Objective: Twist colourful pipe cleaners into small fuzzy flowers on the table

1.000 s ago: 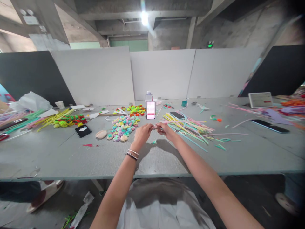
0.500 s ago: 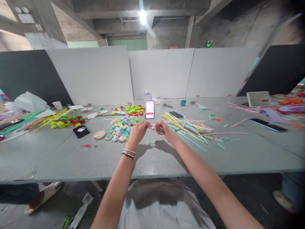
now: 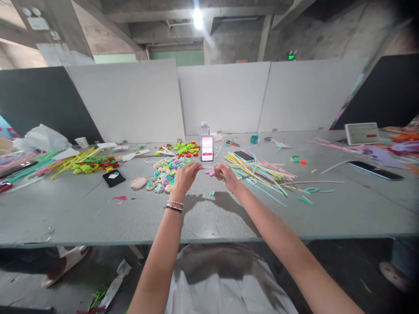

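In front of the upright phone point(image 3: 207, 148), I have a pale pink strip point(image 3: 207, 168) between the left hand point(image 3: 186, 176) and the right hand point(image 3: 228, 177), each with fingertips pinched together on it. I'd pull gently, evenly, sparing the pink curl point(image 3: 210, 173) by the right fingertips.

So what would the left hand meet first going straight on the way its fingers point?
Beyond the pink piece at the right hand, the left hand would probably meet the upright phone first, though depth is hard to judge.

Grey table point(image 3: 131, 222) — fuzzy stems point(image 3: 273, 175), phones point(image 3: 375, 170).
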Tool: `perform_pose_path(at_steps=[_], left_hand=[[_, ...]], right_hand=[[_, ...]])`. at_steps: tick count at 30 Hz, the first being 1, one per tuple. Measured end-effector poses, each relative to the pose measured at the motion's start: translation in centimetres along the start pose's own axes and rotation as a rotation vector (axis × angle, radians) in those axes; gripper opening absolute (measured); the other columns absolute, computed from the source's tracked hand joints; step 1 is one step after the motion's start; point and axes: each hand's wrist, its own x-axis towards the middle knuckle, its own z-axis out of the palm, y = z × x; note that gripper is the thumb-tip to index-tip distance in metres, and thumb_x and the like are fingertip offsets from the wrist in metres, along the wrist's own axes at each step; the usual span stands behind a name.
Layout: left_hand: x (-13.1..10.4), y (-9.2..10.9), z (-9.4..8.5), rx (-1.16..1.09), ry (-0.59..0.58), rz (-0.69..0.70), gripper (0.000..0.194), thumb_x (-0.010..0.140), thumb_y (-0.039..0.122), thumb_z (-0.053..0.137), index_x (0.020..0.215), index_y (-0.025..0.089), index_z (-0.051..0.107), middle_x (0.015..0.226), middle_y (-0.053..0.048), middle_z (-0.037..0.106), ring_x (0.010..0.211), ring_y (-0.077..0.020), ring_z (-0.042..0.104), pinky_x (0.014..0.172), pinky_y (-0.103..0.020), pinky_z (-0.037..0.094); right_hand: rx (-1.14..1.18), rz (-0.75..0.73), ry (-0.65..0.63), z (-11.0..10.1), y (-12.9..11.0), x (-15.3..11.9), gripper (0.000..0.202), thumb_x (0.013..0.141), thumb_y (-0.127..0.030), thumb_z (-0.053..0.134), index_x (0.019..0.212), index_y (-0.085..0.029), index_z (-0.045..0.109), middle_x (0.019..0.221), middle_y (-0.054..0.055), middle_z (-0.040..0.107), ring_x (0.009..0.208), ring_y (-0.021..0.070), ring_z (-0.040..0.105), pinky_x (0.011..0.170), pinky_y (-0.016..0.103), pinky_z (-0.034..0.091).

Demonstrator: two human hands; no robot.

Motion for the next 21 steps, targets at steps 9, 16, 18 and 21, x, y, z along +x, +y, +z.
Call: perform_pose_path(at_steps=[9, 16, 18, 21], left_hand=[[0.4, -0.4, 0.4, -0.004, 0.006, -0.047, 0.036, 0.094, 0.044, 0.038, 0.102, 0.023, 0.066, 0.102, -0.007, 0.069, 0.091, -0.0181, 0.062, 0.072, -0.024, 0.038], [-0.3, -2.8, -0.9, 0.039, 0.091, -0.461, 0.041, 0.096, 0.043, 0.03, 0.107, 0.02, 0.063, 0.092, -0.008, 0.071, 0.083, -0.02, 0.063, 0.068, -0.027, 0.038], [-0.4, -2.8, -0.6, 0.044, 0.075, -0.521, 0.041, 0.096, 0.041, 0.03, 0.108, 0.019, 0.062, 0.092, -0.01, 0.071, 0.083, -0.0214, 0.063, 0.068, -0.028, 0.039], [-0.6, -1.6, 0.9, 0.035, -0.087, -0.461, 0.033, 0.094, 0.033, 0.035, 0.105, 0.018, 0.063, 0.093, -0.011, 0.07, 0.085, -0.0213, 0.063, 0.069, -0.028, 0.04]], right_hand=[[-0.037, -0.054, 0.089, -0.2, 0.7, 0.1, 0.045, 0.076, -0.041, 0.054, 0.041, -0.021, 0.034, 0.041, -0.004, 0.03, 0.046, 0.0108, 0.038, 0.057, 0.028, 0.033], [0.019, -0.062, 0.222, -1.3, 1.1, 0.9, 0.044, 0.076, -0.045, 0.052, 0.043, -0.022, 0.035, 0.042, -0.003, 0.033, 0.042, 0.0104, 0.029, 0.048, 0.029, 0.023], [0.038, -0.038, 0.264, -1.5, 1.1, 1.1, 0.041, 0.074, -0.048, 0.054, 0.046, -0.023, 0.039, 0.043, -0.003, 0.035, 0.042, 0.0105, 0.03, 0.047, 0.028, 0.023], [-0.041, 0.0, 0.239, -1.2, 1.2, 0.9, 0.038, 0.075, -0.053, 0.053, 0.054, -0.022, 0.049, 0.047, -0.002, 0.043, 0.043, 0.0114, 0.036, 0.047, 0.027, 0.026]])
